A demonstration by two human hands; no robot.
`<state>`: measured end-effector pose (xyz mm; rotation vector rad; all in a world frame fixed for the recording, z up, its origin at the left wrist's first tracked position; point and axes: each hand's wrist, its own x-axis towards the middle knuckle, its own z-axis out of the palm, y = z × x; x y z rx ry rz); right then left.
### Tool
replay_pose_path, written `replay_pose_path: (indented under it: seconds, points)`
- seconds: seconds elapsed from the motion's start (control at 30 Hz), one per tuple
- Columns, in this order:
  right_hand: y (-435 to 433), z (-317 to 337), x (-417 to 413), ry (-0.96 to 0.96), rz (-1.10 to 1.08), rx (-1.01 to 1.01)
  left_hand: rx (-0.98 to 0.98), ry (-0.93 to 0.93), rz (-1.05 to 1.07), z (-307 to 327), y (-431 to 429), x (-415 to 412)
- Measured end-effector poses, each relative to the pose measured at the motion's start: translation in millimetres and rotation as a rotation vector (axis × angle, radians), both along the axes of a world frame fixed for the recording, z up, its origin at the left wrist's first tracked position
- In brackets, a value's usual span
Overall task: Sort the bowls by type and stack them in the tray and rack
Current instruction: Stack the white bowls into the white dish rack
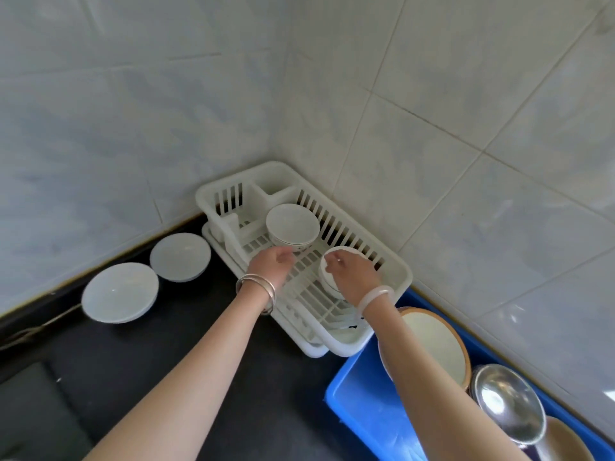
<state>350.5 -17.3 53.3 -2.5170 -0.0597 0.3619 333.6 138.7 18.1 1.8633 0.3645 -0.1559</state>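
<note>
**Item 1. Rack** (pixel 352 342): white slotted plastic, set in the tiled corner on the black counter (pixel 133 377), just above picture centre.
- Holds a stack of white line-rimmed bowls (pixel 293 224) towards its 11 o'clock end, upright and nested. The count cannot be read.
- Holds one small white bowl (pixel 327 277) at the rack's 3 o'clock side, low over the grid. Whether it rests on the grid yet cannot be told.

**Item 2. Right hand** (pixel 352 271): pale bangle at the wrist, fingers curled over the small white bowl's rim, grasping it.

**Item 3. Left hand** (pixel 271 264): silver bangles at the wrist, fingers loosely curled with nothing in them. It hovers just at 6 o'clock of the stack; contact with the stack cannot be told.

**Item 4. Blue tray** (pixel 362 414): at 5 o'clock of the rack. It contains a cream brown-rimmed bowl (pixel 436 344), a steel bowl (pixel 509 400) and part of a tan bowl (pixel 565 440), all along its 3 o'clock wall.

**Item 5. Two shallow white bowls** (pixel 179 256) (pixel 119 292): at 9 o'clock of the rack, side by side on the counter, unsorted.

**Status:** judged about midway. One type is stacked, a second type is starting in the rack and the tray is partly filled. The two counter bowls remain to be placed.
</note>
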Motion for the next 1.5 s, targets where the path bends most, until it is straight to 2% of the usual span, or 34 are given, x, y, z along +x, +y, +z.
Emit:
replay_pose_path:
  seconds: [0.17, 0.3, 0.57, 0.67, 0.8, 1.07, 1.17, 1.33, 1.5]
  points:
    - [72, -8, -32, 0.011, 0.085, 0.136, 0.088, -0.058, 0.245, 0, 64, -60]
    - [133, -33, -47, 0.142, 0.140, 0.180, 0.220, -0.020, 0.467, -18, 111, -94]
    - [209, -85, -21, 0.314, 0.117, 0.085, 0.377, 0.098, 0.662, -73, 181, -116]
    - [229, -101, -8, 0.366, -0.022, 0.177, 0.272, 0.135, 0.748, -88, 195, -116]
    - [243, -117, 5, 0.406, -0.128, 0.240, -0.001, 0.093, 0.850, -96, 202, -114]
    - [241, -111, 12, 0.459, -0.258, 0.493, -0.163, 0.024, 0.895, -104, 208, -116]
    - [239, -98, 12, 0.402, -0.247, 0.519, -0.199, -0.005, 0.911, -106, 207, -116]
    - [251, -76, 2, 0.361, -0.079, 0.449, -0.265, -0.058, 0.964, -106, 201, -117]
    - [268, -76, -15, 0.326, 0.014, 0.325, -0.671, -0.079, 1.068, -100, 209, -115]
